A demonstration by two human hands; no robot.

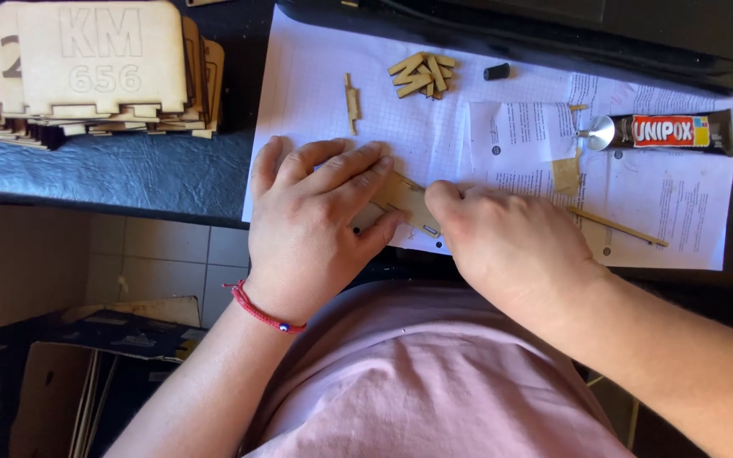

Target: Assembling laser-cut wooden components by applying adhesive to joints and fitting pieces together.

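Your left hand (316, 225) lies flat, fingers (345, 170) together, pressing a small flat wooden piece (405, 199) onto the grid paper (316, 76) near the worktop's front edge; your right hand (502, 242) pinches its near end, fingers closed on it. Uneven pressure could skew the piece — or push it off the paper. Further out, the dark glue tube (668, 131) with its red label lies uncapped, so it could ooze onto the printed sheet (680, 203). Its black cap (496, 71) lies apart, by loose wooden bits (422, 75).

Two hands (316, 216), one glue tube (668, 131), one black cap (496, 72), one thin stick (617, 227), one stack of wooden panels (99, 68).
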